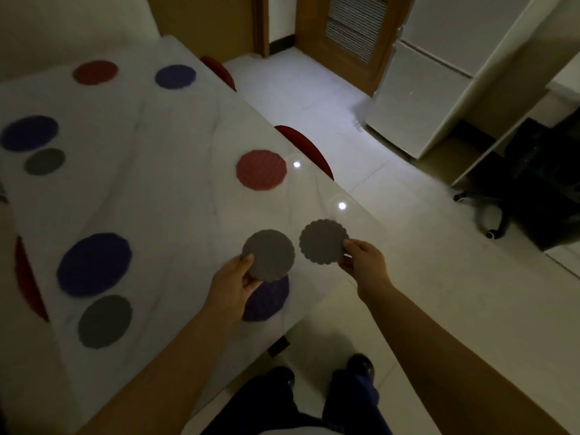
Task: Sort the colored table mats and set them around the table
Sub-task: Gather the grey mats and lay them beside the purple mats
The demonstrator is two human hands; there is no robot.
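Pinch grips over table (175, 171) corner: L hand (233, 284) on grey mat (270, 254), R hand (364, 262) on 2nd grey mat (321, 241).

Bare table (175, 171) lies open between the nearest red mat (261, 170) and large purple mat (94, 264).

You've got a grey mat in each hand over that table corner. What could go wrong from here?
The right hand pinches the right grey mat only at its rim, near the corner of the table; it might slip to the floor. The left hand holds the left grey mat over a purple mat; laid there, it would mix the colours.
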